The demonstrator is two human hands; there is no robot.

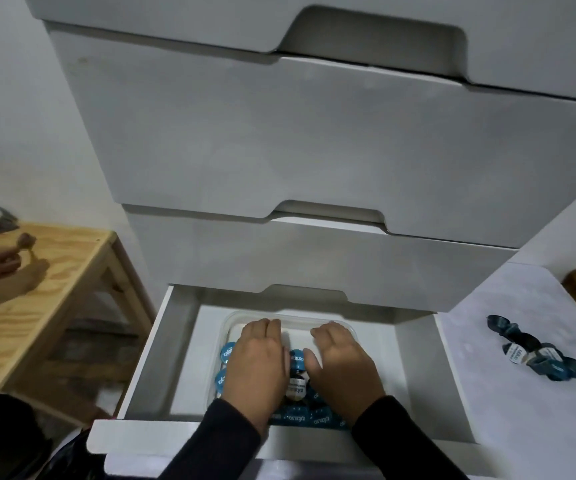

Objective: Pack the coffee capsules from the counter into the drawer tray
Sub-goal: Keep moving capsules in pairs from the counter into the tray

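Judged from how things lie, the packing is well past the middle but not finished. Going from the left: the clear tray (233, 320) sits in the open bottom drawer (148, 344), and its near half is already filled with blue-lidded capsules (227, 353), lids up, packed edge to edge. Some show just left of the left hand's grip, more in the gap between the two hands, and a row lies beneath both wrists. The far part of the tray, beyond the fingertips, looks bare.

The left hand (257, 367) lies palm down over the capsules, fingers straight and close together, reaching toward the tray's far wall. Its grip is flat and spread, not closed round anything; it seems to be pressing or levelling the capsules under the palm, though the contact itself is hidden. Between the thumbs sits a darker capsule with a white label (295, 388), touched or nearly touched by both thumbs.

The right hand (343, 365) mirrors this: palm down, fingers loosely extended, grip flat, nothing pinched in it that I can see.

Well to the right of the right grip, a small heap of capsules (536, 349), dark blue and black, lies on the white counter (487, 358). These are what is left to move, and the bare far end of the tray looks able to take them.
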